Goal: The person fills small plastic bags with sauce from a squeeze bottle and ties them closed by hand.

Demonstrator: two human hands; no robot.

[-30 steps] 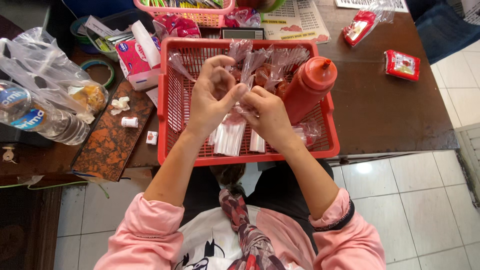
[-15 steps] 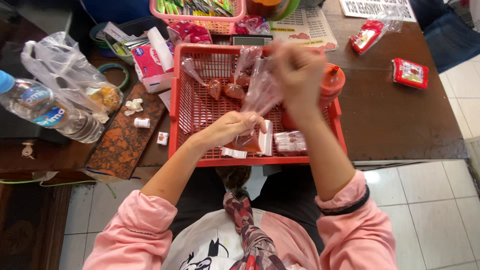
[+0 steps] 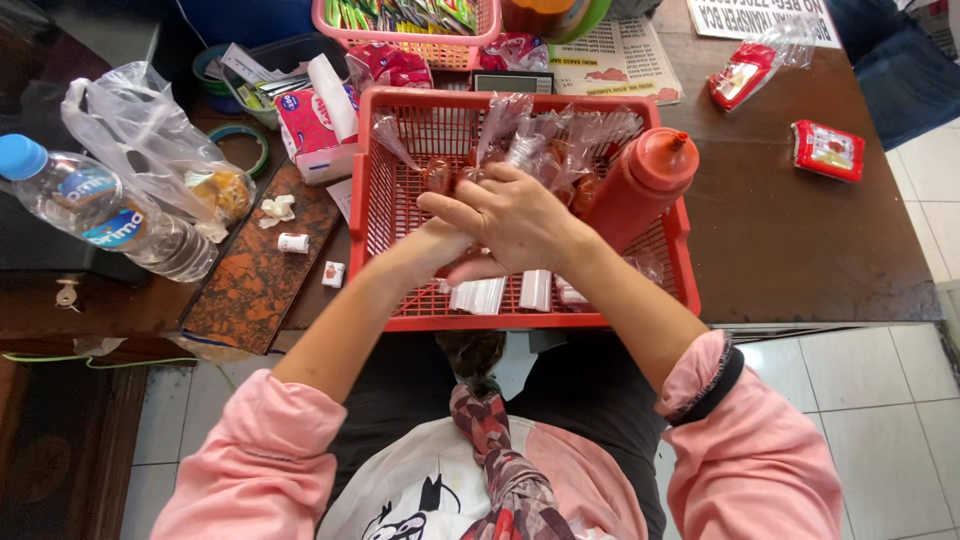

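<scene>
We see the right hand (image 3: pixel 515 215) lying over the left hand (image 3: pixel 470 268) inside the red basket (image 3: pixel 400 205) beside the bottle (image 3: pixel 640 185); either grip's state is hidden.

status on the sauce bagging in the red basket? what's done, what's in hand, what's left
Done: several small clear bags with red sauce sit filled along the far side of the red basket. In hand: the right hand lies over the left hand mid-basket; whatever they hold is hidden. Left: flat empty bags lie stacked by the near wall, and the red squeeze bottle leans at the right.
</scene>
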